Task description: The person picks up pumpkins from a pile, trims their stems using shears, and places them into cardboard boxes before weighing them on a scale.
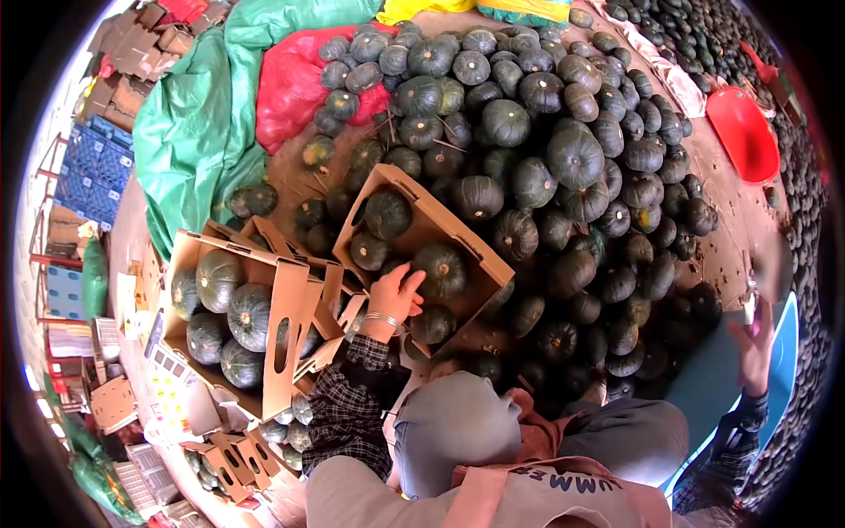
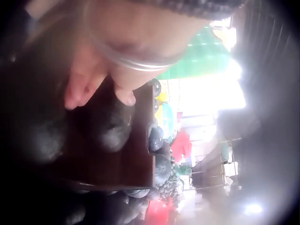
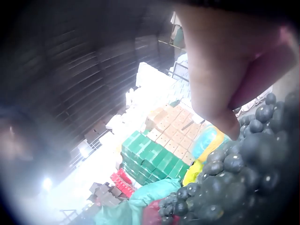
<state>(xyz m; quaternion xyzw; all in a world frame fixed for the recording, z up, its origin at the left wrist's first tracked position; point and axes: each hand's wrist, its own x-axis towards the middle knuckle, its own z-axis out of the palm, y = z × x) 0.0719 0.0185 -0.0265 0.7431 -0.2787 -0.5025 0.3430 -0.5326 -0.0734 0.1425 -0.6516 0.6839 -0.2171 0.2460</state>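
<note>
The left hand [image 2: 101, 70] wears a silver bangle [image 2: 140, 66]; its fingers [image 2: 76, 96] spread over a dark pumpkin [image 2: 112, 133] inside a box [image 2: 139, 164]. A blurred second pumpkin [image 2: 42, 140] lies lower left of the fingers, more pumpkins [image 2: 162, 168] to their right beyond the box's edge.

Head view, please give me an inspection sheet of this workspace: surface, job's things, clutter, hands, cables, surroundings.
Surface: brown floor, debris in places.
Job's things: open cardboard box holding four visible kabocha squashes; fuller second box to its left in view.
Clutter: large squash heap, green sheet.
Hands: left hand at squashes in the open box; right hand raised by the blue tub.
Cables: nothing seen.
Surroundings: blue crates, red tub.
</note>
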